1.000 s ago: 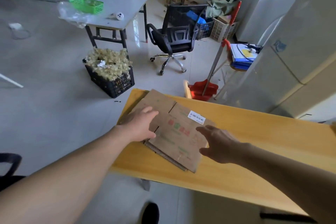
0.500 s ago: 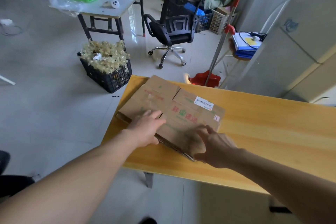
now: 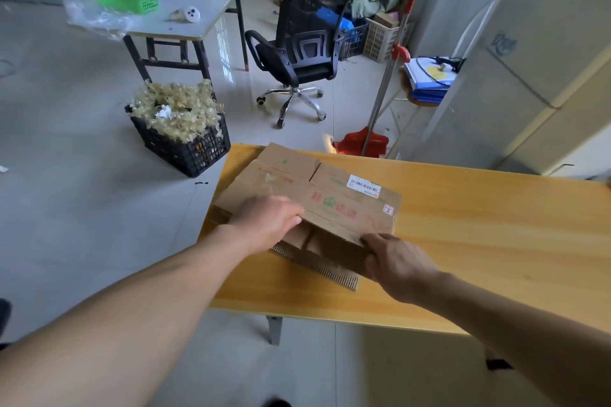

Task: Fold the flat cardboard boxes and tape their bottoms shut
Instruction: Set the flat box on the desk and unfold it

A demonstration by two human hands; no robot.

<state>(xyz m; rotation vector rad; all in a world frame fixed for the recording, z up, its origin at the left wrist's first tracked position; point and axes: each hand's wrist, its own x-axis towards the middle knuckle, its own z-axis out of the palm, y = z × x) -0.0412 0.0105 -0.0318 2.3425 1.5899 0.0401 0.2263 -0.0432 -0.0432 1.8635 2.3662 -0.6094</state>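
Observation:
A flat brown cardboard box (image 3: 330,198) with a white barcode label lies at the left end of the yellow wooden table (image 3: 479,241). Its near edge is raised, so the top layer stands off the stack of flat cardboard (image 3: 317,259) beneath. My left hand (image 3: 267,220) grips that raised near edge, fingers tucked under it. My right hand (image 3: 396,263) holds the near right corner of the cardboard, its fingertips hidden by the board. No tape is visible.
Past the table on the floor stand a black crate of pale dried stuff (image 3: 180,129), a black office chair (image 3: 304,53) and a red broom with dustpan (image 3: 373,135). A grey table (image 3: 195,0) with a green basket is at the back left. A white fridge (image 3: 529,76) rises on the right.
Both hands went from lying on the flat cardboard to its near edge. They have lifted the top box's near edge off the stack.

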